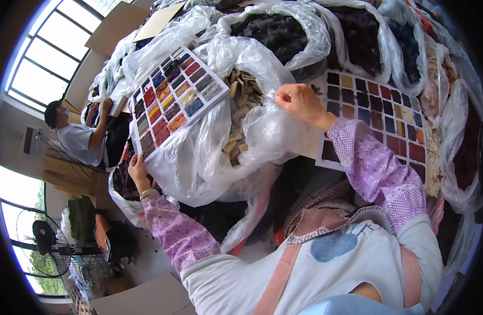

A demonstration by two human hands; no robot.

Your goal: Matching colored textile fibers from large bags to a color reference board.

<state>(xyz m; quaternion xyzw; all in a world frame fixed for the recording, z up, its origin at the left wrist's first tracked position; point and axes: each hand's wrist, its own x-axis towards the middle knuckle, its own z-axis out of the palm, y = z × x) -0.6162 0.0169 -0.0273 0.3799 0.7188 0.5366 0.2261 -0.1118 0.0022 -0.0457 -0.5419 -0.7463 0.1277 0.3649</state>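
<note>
My left hand [139, 172] is closed on the lower left corner of a swatch card [168, 94], a white sheet with rows of coloured fuzzy samples. The card lies tilted over clear plastic bags. Curled with its fingers together, my right hand [299, 102] is over the edge of an open plastic bag [268, 131]; whatever it may hold is hidden. Small beige pieces [236, 142] show inside that bag. To the right of my right forearm a second swatch card [380, 113] lies flat, partly covered by my purple sleeve.
More open plastic bags with dark fluffy material [270, 37] crowd the far side. At the left a person in a light shirt [83, 137] works at the same heap. A standing fan [43, 236] is by the window. Flat cardboard [147, 299] lies at the lower left.
</note>
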